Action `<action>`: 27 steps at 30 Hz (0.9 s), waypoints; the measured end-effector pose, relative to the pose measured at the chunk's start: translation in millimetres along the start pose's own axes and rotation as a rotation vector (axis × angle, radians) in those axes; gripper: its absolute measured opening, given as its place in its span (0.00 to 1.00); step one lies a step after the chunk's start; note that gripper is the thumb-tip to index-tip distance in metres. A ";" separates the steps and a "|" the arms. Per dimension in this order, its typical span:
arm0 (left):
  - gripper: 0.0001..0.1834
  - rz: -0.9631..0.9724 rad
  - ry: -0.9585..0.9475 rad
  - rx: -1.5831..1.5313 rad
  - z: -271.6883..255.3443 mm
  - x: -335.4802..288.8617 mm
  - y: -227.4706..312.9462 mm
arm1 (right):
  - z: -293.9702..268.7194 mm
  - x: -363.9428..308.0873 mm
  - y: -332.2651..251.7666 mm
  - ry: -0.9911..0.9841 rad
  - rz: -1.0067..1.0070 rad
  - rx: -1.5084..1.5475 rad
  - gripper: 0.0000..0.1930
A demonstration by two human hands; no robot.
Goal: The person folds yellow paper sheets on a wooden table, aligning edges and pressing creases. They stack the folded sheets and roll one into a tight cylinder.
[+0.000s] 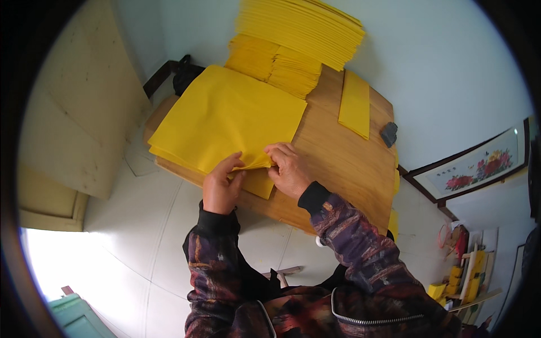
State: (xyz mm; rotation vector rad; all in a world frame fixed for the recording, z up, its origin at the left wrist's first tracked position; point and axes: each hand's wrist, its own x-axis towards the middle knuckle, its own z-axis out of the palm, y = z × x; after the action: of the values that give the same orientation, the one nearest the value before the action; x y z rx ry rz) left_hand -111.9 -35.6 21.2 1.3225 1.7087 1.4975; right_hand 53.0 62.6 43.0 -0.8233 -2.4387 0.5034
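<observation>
Large yellow sheets [225,112] lie on the left part of a wooden table, their near edge reaching the table's front edge. My left hand [221,183] pinches the raised near edge of the top sheet between thumb and fingers. Close beside it, my right hand [288,169] grips the near right corner of that same sheet, its fingertips curled round the edge. The lifted edge bunches slightly between both hands. Under it a lower yellow layer shows, sticking out past the table's front. Whether the material is paper or cloth I cannot tell.
Behind the sheets rise tall stacks of folded yellow pieces [298,28]. A narrow folded yellow strip [355,105] and a small dark grey block [389,134] lie on the wooden table [332,163]. A framed flower picture [473,166] leans by the right wall.
</observation>
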 end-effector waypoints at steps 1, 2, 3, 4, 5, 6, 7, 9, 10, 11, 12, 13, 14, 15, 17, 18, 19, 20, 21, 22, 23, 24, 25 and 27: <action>0.15 0.075 0.085 -0.022 3.6 -0.7 4.3 | 0.2 1.7 1.3 0.076 -0.055 0.004 0.12; 0.15 0.117 0.222 -0.023 6.5 -5.0 9.1 | 0.2 3.3 2.5 0.074 -0.014 0.084 0.12; 0.15 0.135 0.353 -0.028 11.0 -11.6 14.2 | 0.3 4.7 3.5 0.072 0.020 0.165 0.12; 0.15 0.115 0.472 -0.062 15.1 -18.7 18.2 | 0.4 6.5 4.2 0.079 0.041 0.256 0.12; 0.14 0.173 0.551 0.011 19.2 -24.7 20.9 | 0.9 9.6 4.6 0.062 0.069 0.235 0.12; 0.14 0.363 0.524 0.241 17.3 -28.1 20.7 | 1.0 12.4 4.3 0.059 0.085 0.266 0.11; 0.14 0.402 0.369 0.244 21.1 -34.1 20.8 | 0.8 16.2 3.6 0.047 0.115 0.301 0.11; 0.14 0.436 0.123 0.395 30.8 -36.8 15.1 | -2.7 20.9 2.3 0.037 0.166 0.365 0.10; 0.15 0.456 0.013 0.523 37.2 -36.5 10.8 | -6.0 20.7 2.1 0.085 0.103 0.349 0.10; 0.21 0.386 -0.027 0.569 43.2 -38.2 6.7 | -10.9 18.2 2.9 0.109 0.089 0.317 0.10; 0.26 0.376 -0.022 0.659 47.1 -36.2 1.6 | -18.0 11.9 5.0 0.131 0.079 0.282 0.10; 0.26 0.365 -0.024 0.697 48.6 -34.8 -2.8 | -26.5 1.6 7.7 0.160 0.047 0.277 0.10; 0.27 0.373 -0.030 0.722 50.3 -34.2 -6.5 | -36.6 -12.8 11.7 0.140 0.101 0.302 0.10; 0.25 0.354 0.002 0.759 52.2 -35.8 -8.9 | -49.2 -31.2 17.2 0.144 0.114 0.335 0.11; 0.19 0.340 -0.013 0.627 52.9 -33.1 -12.0 | -73.5 -75.3 27.6 0.145 0.158 0.372 0.11; 0.18 0.319 0.043 0.683 60.3 -31.3 -12.9 | -86.1 -100.8 33.2 0.148 0.172 0.403 0.11; 0.18 0.297 -0.015 0.859 61.4 -30.5 -13.1 | -99.4 -123.8 41.7 0.144 0.140 0.321 0.11; 0.18 0.268 -0.072 1.035 61.7 -29.7 -13.0 | -111.4 -146.5 49.6 0.152 0.081 0.270 0.11; 0.18 0.281 -0.074 0.996 61.0 -28.7 -12.2 | -122.4 -169.8 55.9 0.097 0.147 0.282 0.11; 0.19 0.291 -0.075 0.958 59.9 -28.2 -11.2 | -132.1 -190.8 62.1 0.047 0.207 0.296 0.10; 0.19 0.301 -0.074 0.921 59.0 -29.4 -9.8 | -140.4 -208.0 68.8 0.039 0.229 0.277 0.10; 0.19 0.328 -0.042 0.862 58.2 -31.6 -8.1 | -147.3 -222.8 74.8 0.036 0.248 0.265 0.10; 0.19 0.353 -0.011 0.804 58.2 -34.6 -6.3 | -153.6 -236.9 79.5 0.070 0.233 0.250 0.11; 0.20 0.382 -0.011 0.715 58.8 -44.3 -1.3 | -164.5 -256.1 89.9 0.093 0.242 0.210 0.13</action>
State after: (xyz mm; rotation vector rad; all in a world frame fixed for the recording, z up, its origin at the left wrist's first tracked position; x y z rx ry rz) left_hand -44.4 -48.8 -5.2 2.1061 2.1782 1.0680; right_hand 363.1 -5.1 41.2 -1.0316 -2.1684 0.7785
